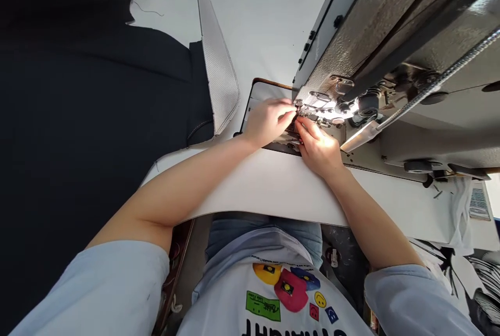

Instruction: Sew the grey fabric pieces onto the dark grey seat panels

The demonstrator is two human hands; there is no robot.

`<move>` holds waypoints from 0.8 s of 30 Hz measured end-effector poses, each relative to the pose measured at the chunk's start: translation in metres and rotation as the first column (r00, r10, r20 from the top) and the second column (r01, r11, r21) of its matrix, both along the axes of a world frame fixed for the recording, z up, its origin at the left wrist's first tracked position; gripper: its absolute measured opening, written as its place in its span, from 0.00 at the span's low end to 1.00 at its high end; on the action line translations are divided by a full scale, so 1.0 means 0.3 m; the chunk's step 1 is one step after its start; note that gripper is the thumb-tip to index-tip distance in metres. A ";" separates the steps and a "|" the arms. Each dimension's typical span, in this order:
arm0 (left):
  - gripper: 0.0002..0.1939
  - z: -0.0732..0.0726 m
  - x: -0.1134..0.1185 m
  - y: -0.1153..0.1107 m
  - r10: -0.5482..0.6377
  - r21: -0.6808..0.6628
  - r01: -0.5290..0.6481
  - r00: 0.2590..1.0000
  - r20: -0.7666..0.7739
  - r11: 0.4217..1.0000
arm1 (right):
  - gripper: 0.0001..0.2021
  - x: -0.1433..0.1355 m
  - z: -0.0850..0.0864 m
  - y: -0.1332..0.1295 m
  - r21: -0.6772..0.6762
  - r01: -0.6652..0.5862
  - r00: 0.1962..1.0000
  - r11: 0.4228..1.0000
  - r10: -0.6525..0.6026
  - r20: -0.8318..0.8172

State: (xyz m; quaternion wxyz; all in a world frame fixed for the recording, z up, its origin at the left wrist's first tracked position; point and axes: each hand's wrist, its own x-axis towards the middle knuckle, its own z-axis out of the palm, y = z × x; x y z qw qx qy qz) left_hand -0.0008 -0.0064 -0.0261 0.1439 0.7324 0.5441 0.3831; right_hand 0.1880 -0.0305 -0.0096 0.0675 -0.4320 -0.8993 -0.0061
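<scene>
The needle end of the sewing machine (328, 60) sits just in from the near edge of the table (242, 185), and we find both hands meeting there. The left hand (269, 120) is curled, thumb and forefinger drawn together; the right hand (320, 151) is loosely bent, its tips gathered from the near side. We cannot tell whether either pinches anything, since the tips cover the spot. We judge that they work so close because the parts are small. The lamp (361, 137) hangs just right of the right hand, presumably to light such fine parts. Toward the table's left edge we see black cloth (97, 101), a grey panel (219, 65) along its border, both apart from the hands, which likely leaves them room.
</scene>
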 end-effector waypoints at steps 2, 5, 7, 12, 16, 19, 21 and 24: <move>0.13 0.004 -0.022 -0.030 0.005 0.090 -0.009 0.999 0.050 0.996 | 0.26 0.026 0.006 -0.052 -0.032 -0.080 0.997 0.996 0.079 -0.018; 0.14 0.006 -0.057 -0.068 -0.017 0.198 -0.001 0.996 0.086 0.980 | 0.23 0.085 0.005 -0.150 -0.127 -0.292 0.954 0.948 0.277 -0.117; 0.15 0.005 -0.066 -0.081 -0.025 0.202 0.013 0.998 0.057 0.979 | 0.22 0.127 -0.006 -0.200 -0.157 -0.390 0.910 0.907 0.352 -0.219; 0.19 0.017 -0.020 -0.126 -0.116 -0.082 0.092 0.916 -0.385 0.992 | 0.20 0.180 -0.033 -0.217 -0.088 -0.110 0.958 0.990 0.082 -0.274; 0.33 0.039 0.029 -0.229 -0.155 -0.206 0.036 0.787 -0.598 0.978 | 0.21 0.151 -0.018 -0.184 -0.051 0.215 0.966 0.975 -0.220 -0.139; 0.32 0.053 0.040 -0.295 -0.121 -0.155 0.024 0.740 -0.662 0.988 | 0.20 0.106 0.002 -0.154 -0.021 0.279 0.959 0.960 -0.280 -0.050; 0.30 0.059 0.035 -0.314 -0.095 -0.116 0.021 0.728 -0.679 0.993 | 0.18 0.071 0.009 -0.128 0.034 0.265 0.964 0.964 -0.266 0.023; 0.26 0.059 0.027 -0.317 -0.058 -0.061 0.022 0.722 -0.689 0.998 | 0.16 0.015 0.014 -0.090 0.132 0.163 0.983 0.978 -0.173 0.067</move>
